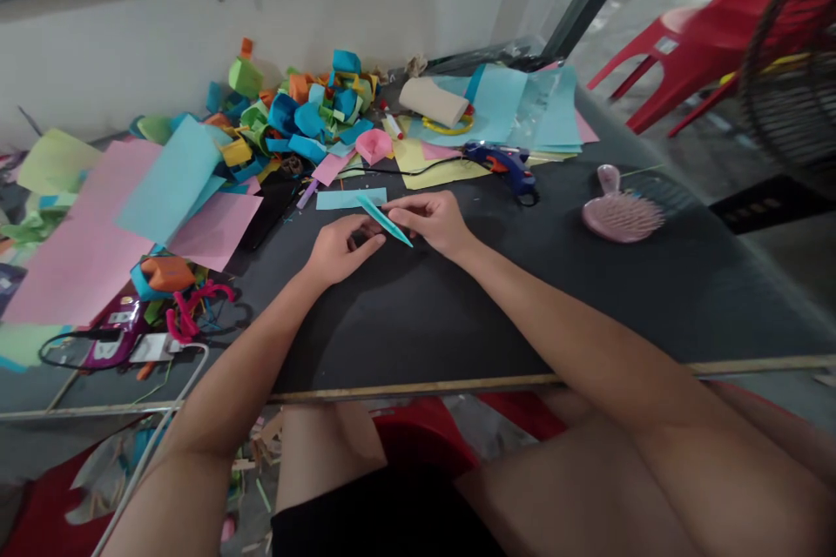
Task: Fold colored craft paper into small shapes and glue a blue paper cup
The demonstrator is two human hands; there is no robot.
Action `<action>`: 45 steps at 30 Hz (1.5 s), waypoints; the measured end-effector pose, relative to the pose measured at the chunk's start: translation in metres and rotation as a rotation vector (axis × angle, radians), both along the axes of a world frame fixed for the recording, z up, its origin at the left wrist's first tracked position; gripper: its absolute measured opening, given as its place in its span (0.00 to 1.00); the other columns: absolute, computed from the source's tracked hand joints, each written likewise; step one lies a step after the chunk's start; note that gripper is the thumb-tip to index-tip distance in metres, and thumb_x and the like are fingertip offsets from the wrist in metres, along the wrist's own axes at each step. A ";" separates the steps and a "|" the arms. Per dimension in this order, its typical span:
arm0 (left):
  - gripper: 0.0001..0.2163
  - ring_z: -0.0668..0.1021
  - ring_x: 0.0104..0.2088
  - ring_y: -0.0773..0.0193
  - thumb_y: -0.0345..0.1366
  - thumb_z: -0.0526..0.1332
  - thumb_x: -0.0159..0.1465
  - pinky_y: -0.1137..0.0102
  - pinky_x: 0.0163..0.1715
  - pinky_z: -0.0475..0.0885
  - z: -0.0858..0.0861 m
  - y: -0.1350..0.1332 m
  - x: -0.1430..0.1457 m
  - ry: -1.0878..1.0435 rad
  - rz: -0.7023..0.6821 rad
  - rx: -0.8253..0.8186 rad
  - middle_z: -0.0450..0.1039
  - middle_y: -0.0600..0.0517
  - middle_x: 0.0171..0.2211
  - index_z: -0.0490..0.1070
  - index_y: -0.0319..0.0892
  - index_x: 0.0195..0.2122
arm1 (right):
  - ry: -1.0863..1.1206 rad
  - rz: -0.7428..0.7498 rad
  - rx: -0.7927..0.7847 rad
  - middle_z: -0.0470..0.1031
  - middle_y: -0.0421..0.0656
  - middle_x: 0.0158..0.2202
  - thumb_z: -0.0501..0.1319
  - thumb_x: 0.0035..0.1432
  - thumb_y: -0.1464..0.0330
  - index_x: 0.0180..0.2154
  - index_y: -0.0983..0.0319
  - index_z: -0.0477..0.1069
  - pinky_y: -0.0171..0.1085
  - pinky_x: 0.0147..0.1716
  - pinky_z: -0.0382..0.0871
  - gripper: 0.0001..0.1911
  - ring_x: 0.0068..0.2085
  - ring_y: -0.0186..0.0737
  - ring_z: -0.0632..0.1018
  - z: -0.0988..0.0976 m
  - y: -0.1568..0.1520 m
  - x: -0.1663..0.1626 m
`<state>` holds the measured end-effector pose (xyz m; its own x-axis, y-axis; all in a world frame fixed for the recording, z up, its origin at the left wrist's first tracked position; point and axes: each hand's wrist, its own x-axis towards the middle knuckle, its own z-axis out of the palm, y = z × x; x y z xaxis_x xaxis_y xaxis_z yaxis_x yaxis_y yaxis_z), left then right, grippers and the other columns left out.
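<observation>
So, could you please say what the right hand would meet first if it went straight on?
The right hand points leftward, so probably the folded turquoise paper first, then perhaps the left hand; depth is unclear.

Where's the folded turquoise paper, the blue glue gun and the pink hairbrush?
Folded turquoise paper [386, 222]: head view, middle of its length.
Blue glue gun [515, 164]: head view, on its blue body.
Pink hairbrush [620, 219]: head view, on its bristled head.

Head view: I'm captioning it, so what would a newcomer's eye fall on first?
Probably the multicoloured paper heap on the table, by the wall. Next come the hands near the middle, with a turquoise paper piece between them, then the red chair beyond the table's right end.
</observation>
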<state>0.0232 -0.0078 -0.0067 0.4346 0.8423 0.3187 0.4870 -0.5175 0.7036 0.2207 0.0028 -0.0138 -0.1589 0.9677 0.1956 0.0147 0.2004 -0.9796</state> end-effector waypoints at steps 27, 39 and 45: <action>0.10 0.67 0.23 0.71 0.40 0.63 0.58 0.73 0.26 0.61 -0.009 0.011 -0.004 -0.068 0.092 -0.187 0.70 0.56 0.22 0.72 0.39 0.26 | -0.088 -0.039 -0.079 0.79 0.43 0.26 0.64 0.51 0.57 0.34 0.63 0.81 0.35 0.22 0.67 0.17 0.24 0.35 0.74 -0.013 0.006 -0.006; 0.13 0.76 0.27 0.69 0.47 0.62 0.61 0.73 0.25 0.69 -0.016 0.020 -0.004 -0.321 0.019 -0.290 0.73 0.52 0.27 0.69 0.42 0.33 | 0.056 0.034 -0.136 0.72 0.38 0.23 0.66 0.51 0.52 0.39 0.61 0.76 0.34 0.19 0.70 0.21 0.23 0.33 0.72 -0.011 0.011 -0.003; 0.14 0.77 0.27 0.69 0.43 0.64 0.61 0.75 0.24 0.70 -0.017 0.020 -0.004 -0.363 0.052 -0.290 0.76 0.51 0.30 0.70 0.41 0.43 | 0.111 0.047 -0.177 0.76 0.38 0.25 0.68 0.49 0.53 0.46 0.60 0.73 0.34 0.19 0.70 0.25 0.21 0.33 0.72 -0.010 0.010 -0.004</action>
<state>0.0194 0.0120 -0.0238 0.2932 0.9368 0.1907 0.2022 -0.2557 0.9454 0.2165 0.0124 -0.0239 -0.1918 0.9805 0.0421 -0.1009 0.0230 -0.9946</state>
